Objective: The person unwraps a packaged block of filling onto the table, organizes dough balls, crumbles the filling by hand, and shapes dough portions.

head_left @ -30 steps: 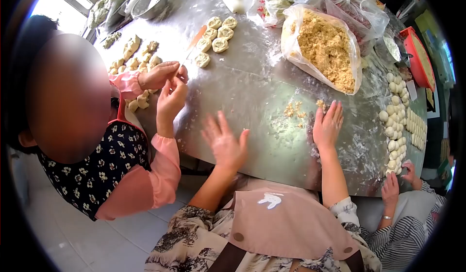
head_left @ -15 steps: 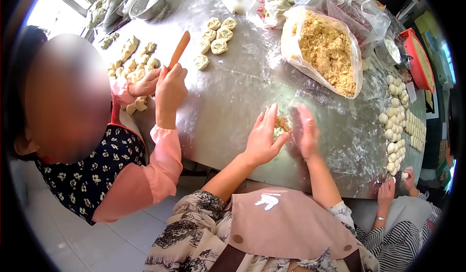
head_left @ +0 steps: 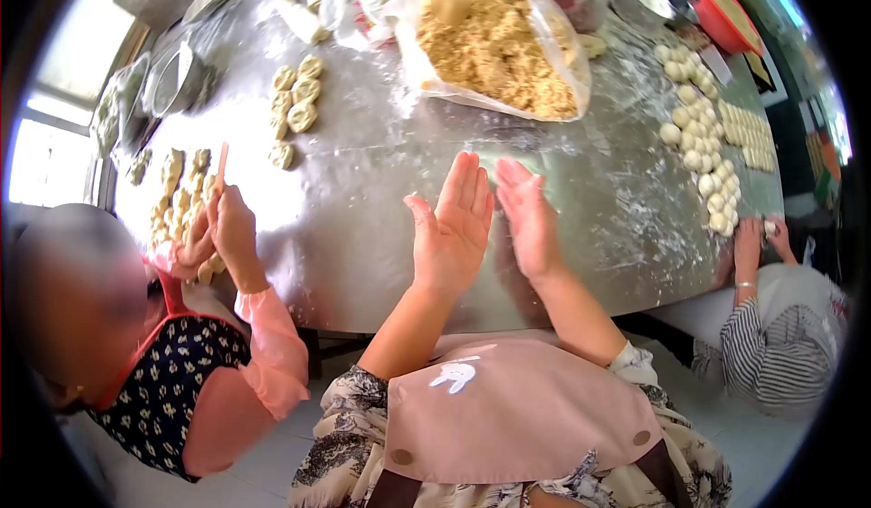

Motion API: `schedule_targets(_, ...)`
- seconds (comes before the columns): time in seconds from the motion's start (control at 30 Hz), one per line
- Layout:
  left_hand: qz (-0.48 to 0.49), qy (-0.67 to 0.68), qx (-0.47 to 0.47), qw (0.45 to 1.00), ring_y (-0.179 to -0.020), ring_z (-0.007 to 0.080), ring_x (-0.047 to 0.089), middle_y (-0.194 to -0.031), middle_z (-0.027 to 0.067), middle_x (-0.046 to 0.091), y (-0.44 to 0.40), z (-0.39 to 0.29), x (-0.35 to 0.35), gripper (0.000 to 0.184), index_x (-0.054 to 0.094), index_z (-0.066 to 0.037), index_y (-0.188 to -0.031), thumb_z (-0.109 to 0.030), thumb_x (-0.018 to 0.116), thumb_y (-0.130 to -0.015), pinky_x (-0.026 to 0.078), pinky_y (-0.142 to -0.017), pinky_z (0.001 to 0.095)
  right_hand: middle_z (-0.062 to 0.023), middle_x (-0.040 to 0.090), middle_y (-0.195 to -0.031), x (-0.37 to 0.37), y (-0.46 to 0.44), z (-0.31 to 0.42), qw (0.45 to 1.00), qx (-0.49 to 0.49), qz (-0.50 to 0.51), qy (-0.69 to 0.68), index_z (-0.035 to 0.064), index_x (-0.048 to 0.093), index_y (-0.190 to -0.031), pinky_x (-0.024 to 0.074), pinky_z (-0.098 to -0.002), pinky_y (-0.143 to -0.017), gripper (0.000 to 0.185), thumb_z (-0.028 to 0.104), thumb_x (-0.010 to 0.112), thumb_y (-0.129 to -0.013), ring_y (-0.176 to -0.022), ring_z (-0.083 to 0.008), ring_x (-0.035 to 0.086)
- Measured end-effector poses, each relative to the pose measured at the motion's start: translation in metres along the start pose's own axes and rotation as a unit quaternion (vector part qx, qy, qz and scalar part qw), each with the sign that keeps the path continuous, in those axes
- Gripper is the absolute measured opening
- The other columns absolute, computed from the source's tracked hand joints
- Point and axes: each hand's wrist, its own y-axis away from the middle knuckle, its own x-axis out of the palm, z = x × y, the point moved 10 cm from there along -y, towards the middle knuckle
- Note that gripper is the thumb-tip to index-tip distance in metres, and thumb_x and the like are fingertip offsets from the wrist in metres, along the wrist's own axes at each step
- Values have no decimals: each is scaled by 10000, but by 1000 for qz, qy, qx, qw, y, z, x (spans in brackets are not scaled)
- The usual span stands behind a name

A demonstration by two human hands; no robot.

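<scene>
Clear plastic at centre of head view, the sole view: filling bag is taken as landmark, loaded with yellow crumbly filling. It's set on the steel table, sides spread and filling exposed, presumably so it can be reached from the near side without lifting.

Left hand is held on the near side of the bag, palm bared to camera, fingers stretched, thumb spread. Right hand is held just beside it, also nearer than the bag, fingers extended, palm angled toward the left. No grip is made by either; nothing is seen held. Hands are held flat, seemingly so palms can face each other; a narrow gap shows. Table contact can't be told.

Left of bag: pale lumpy rounds are grouped apart from dough pieces, set farther left and nearer, likely so batches aren't mixed. Orange stick is held upright there by a co-worker's hand.

Right of bag: white dough balls are bunched in a band, small pieces laid in tight rows past them, probably to save space.
</scene>
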Motion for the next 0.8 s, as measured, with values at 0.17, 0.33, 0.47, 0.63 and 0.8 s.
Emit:
schedule_targets(0.17, -69, -154, -70, 983, -1468, 223, 122, -1607, 56, 97, 9, 53, -5, 791, 74, -113, -1547, -648, 111, -966, 125, -1182, 392, -170, 154, -1582, 20, -15, -1, 995, 10, 22, 96, -46, 156, -1496, 131, -345, -1180, 750, 526, 267, -1024, -1466, -251, 141)
schedule_targets(0.33, 7, -183, -78, 980, -1482, 226, 23, -1615, 57, -1, 4, 56, 26, 769, -5, -150, -1550, -638, 129, -971, 94, -1186, 396, -165, 70, -1599, 14, -26, 14, 1000, 8, -8, 29, -51, 77, -1504, 53, -355, -1192, 833, 578, 291, -1000, -1481, -239, 57)
schedule_targets(0.47, -5, -240, -58, 969, -1482, 227, 23, -1616, 50, 25, -16, 46, 27, 755, 28, -147, -1551, -627, 138, -979, 73, -1189, 388, -150, 50, -1604, 25, -10, 20, 999, 35, 15, -9, -41, 52, -1509, 50, -350, -1190, 823, 549, 321, -1003, -1482, -233, 18)
schedule_targets(0.63, -89, -256, -66, 960, -1481, 247, 24, -1611, 85, 54, -47, 32, -23, 733, 69, -120, -1547, -588, 176, -994, 58, -1191, 394, -105, 77, -1606, 54, 21, 25, 991, -18, 130, 1, -2, 108, -1519, 52, -374, -1186, 762, 547, 259, -1013, -1480, -230, 35)
schedule_targets(0.8, -50, -569, 64, 818, -1477, 350, 14, -1589, 210, 73, -49, 29, -5, 631, 60, 13, -1518, -311, 298, -1031, 73, -1188, 426, -134, 223, -1567, 41, 3, 17, 982, 65, 95, -152, -27, 164, -1505, 158, -355, -1170, 825, 611, 248, -987, -1447, -237, 207)
